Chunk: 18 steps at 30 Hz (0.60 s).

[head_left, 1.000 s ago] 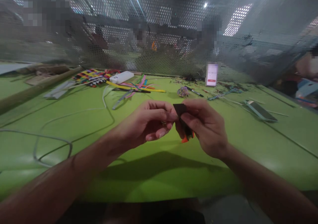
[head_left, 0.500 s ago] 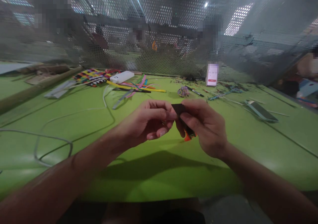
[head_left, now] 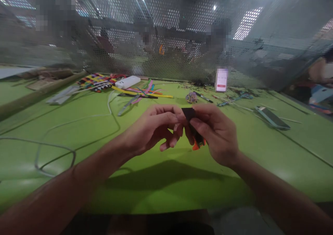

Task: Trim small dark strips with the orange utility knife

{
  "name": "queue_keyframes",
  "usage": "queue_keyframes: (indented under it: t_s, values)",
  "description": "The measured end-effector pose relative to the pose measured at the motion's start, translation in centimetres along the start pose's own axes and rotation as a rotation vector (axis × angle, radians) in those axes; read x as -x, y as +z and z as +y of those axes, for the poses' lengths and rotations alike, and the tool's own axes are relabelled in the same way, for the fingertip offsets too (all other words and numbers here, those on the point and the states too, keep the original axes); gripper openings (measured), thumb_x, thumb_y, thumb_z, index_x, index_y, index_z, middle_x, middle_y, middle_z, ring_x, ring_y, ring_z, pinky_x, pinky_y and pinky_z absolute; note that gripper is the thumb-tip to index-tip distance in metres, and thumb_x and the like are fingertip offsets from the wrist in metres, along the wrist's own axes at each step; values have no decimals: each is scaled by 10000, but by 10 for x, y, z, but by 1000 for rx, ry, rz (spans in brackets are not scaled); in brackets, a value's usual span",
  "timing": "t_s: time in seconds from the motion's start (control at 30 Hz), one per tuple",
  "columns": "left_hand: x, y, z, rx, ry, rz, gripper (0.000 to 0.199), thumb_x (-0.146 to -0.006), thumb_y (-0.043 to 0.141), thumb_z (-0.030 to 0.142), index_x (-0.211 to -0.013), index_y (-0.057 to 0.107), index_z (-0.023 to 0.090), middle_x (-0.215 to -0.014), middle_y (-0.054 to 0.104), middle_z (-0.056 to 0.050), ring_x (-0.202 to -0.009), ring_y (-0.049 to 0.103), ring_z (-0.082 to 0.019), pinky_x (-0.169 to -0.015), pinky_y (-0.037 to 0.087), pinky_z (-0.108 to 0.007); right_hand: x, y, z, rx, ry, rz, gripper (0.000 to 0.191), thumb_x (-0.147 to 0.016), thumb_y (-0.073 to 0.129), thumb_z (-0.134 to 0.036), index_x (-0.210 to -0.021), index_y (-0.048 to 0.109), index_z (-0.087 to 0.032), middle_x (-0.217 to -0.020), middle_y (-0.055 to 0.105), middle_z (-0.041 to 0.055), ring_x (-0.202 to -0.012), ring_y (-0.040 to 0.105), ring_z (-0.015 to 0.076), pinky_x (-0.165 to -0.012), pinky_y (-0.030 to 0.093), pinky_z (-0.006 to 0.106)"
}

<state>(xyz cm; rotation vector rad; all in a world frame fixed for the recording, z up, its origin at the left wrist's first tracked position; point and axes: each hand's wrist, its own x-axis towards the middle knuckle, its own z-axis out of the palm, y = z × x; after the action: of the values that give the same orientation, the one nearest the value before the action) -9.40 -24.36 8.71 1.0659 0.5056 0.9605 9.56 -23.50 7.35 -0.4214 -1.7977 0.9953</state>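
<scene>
Over the green table, my right hand (head_left: 221, 134) is closed around a small black folded strip piece (head_left: 188, 112), thumb on its near face. An orange part (head_left: 199, 145) pokes out below those fingers; most of the piece is covered by them. My left hand (head_left: 156, 125) pinches at the piece's left edge between thumb and index finger, while its other fingers curl loosely beneath. What exactly lies between the left fingertips is partly hidden.
Coloured strips (head_left: 142, 93), a woven multicoloured piece (head_left: 97, 80) and a white power bank (head_left: 128, 82) lie at back left. A white cable (head_left: 75, 118) loops leftward. Behind are a tangled ball (head_left: 191, 97), a pen (head_left: 203, 97), a lit phone (head_left: 221, 80) and a perforated screen (head_left: 166, 59).
The lower fingers of my left hand have shifted right and down under the black piece. My right hand keeps its grip, almost unmoved.
</scene>
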Motion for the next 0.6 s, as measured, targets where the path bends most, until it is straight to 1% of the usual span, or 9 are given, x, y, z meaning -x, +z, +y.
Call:
queue_keyframes:
  t_s: [0.17, 0.33, 0.6]
  values:
    - [0, -2, 0, -28, -7, 0, 118, -815, 706, 214, -811, 601, 161, -588, 631, 5, -423, 580, -104, -337, 389, -149, -1, -1, 0, -11, -19, -5, 134, -1034, 583, -196, -1165, 575, -223, -779, 610, -33, -543, 572, 81, -421, 414, 177]
    - [1, -5, -3, -49, -16, 4, 86, -819, 694, 194, -830, 616, 157, -598, 636, 7, -419, 574, -95, -340, 381, -143, 1, -1, 0, -15, -10, 2, 137, -1034, 576, -186, -1165, 582, -225, -802, 605, -27, -553, 568, 81, -441, 438, 184]
    - [0, -3, -3, -17, -14, 27, 64, -784, 695, 171, -792, 636, 147, -596, 621, 9, -404, 557, -82, -324, 350, -130, 1, -1, 1, -26, -17, -3, 158, -1028, 569, -167, -1173, 576, -230, -807, 610, -30, -554, 568, 76, -440, 435, 175]
